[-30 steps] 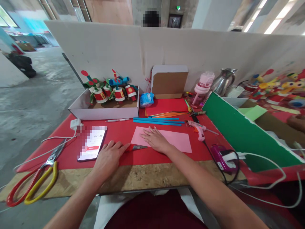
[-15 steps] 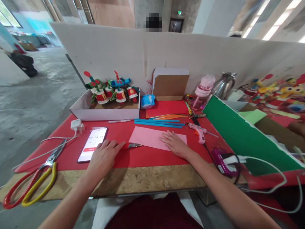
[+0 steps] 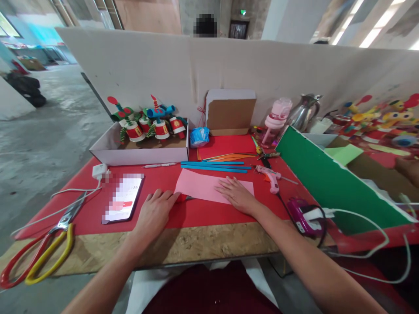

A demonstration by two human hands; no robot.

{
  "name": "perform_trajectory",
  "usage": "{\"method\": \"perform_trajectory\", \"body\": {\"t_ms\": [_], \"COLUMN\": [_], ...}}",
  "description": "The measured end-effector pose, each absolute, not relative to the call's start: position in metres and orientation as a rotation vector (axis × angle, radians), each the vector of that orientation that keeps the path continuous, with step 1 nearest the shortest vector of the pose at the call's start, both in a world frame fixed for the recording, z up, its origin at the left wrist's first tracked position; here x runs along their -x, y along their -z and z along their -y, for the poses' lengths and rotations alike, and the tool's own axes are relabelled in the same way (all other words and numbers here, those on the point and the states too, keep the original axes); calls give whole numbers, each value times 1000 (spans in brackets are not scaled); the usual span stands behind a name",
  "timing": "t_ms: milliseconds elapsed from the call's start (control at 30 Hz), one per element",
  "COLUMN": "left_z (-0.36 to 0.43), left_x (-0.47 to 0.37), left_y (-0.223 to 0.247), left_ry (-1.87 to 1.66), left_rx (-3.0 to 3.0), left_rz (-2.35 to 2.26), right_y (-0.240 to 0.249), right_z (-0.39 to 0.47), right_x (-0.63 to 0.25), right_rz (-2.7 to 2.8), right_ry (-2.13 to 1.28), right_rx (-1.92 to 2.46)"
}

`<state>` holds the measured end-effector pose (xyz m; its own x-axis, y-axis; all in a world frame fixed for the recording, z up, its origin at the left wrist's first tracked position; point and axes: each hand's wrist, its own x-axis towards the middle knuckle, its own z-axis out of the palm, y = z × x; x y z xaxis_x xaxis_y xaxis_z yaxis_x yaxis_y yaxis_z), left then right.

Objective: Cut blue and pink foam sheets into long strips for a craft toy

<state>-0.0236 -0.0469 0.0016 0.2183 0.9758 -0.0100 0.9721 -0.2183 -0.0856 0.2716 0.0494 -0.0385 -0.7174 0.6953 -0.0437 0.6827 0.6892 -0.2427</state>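
A pink sheet of paper (image 3: 196, 184) lies on the red table covering in front of me, its left end slightly raised. My right hand (image 3: 237, 195) rests flat on the sheet's right half, fingers spread. At the sheet's left end, my left hand (image 3: 157, 211) is closed around a red-handled knife (image 3: 181, 198). Only a short piece of the metal blade shows, and the rest is hidden under the paper's lower edge. Just beyond the sheet lie several blue paper strips (image 3: 214, 166). A lit phone (image 3: 126, 198) is left of my left hand.
Large scissors (image 3: 63, 222) and a white cable lie at the left. A white box (image 3: 140, 156) holds cup figures at the back. A pink glue gun (image 3: 270, 178), a purple device (image 3: 306, 220) and a green box wall (image 3: 334, 187) stand at the right. Another person's hand (image 3: 407, 170) shows far right.
My left hand has moved right with the knife, and more of the blade is now under the paper. The sheet's left end has lifted a little. My right hand stays in place.
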Motion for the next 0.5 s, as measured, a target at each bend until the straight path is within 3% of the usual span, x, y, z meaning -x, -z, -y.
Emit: {"method": "perform_trajectory", "body": {"t_ms": [500], "left_z": [52], "left_x": [23], "left_y": [3], "left_ry": [-55], "left_rx": [2416], "left_rz": [1943], "right_y": [39], "right_z": [-49], "right_x": [-269], "right_rz": [2834], "right_ry": [-336], "right_rx": [1178]}}
